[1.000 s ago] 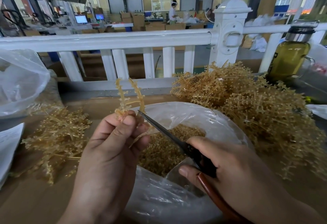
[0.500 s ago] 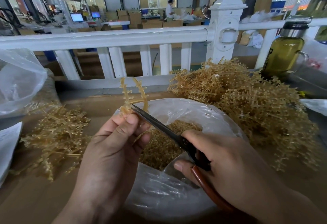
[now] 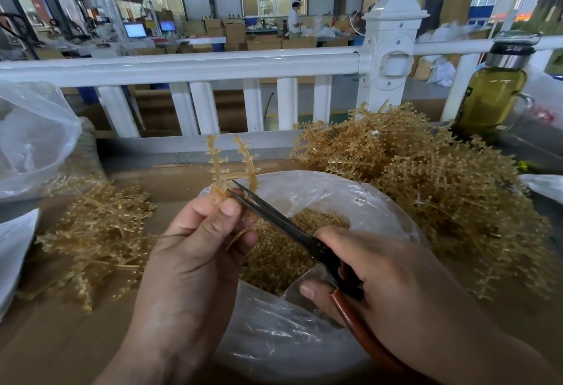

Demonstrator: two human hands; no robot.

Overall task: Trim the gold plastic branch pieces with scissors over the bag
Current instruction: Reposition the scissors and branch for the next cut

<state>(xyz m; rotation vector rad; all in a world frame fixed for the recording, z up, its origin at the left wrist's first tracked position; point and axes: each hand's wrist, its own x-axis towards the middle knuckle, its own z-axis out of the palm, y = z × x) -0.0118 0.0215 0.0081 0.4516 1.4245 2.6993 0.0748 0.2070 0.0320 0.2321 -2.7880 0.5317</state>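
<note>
My left hand (image 3: pixel 195 250) pinches a gold plastic branch piece (image 3: pixel 231 165) whose two notched prongs stand upright above my fingers. My right hand (image 3: pixel 393 287) grips dark scissors (image 3: pixel 283 223) with reddish-brown handles; the slightly parted blade tips sit at the base of the branch, right by my left thumb. Both hands hover over an open clear plastic bag (image 3: pixel 307 342) that holds many small gold trimmed bits (image 3: pixel 283 256).
A big heap of untrimmed gold branches (image 3: pixel 426 183) lies to the right, a smaller pile (image 3: pixel 97 232) to the left. A bottle of yellow-green liquid (image 3: pixel 493 89) stands at the back right by a white railing (image 3: pixel 213 65). Another clear bag (image 3: pixel 33 138) sits far left.
The scissors' tips have slid up from beside my left fingers to the base of the branch. The branch stays pinched in my left hand; the view shifted slightly.
</note>
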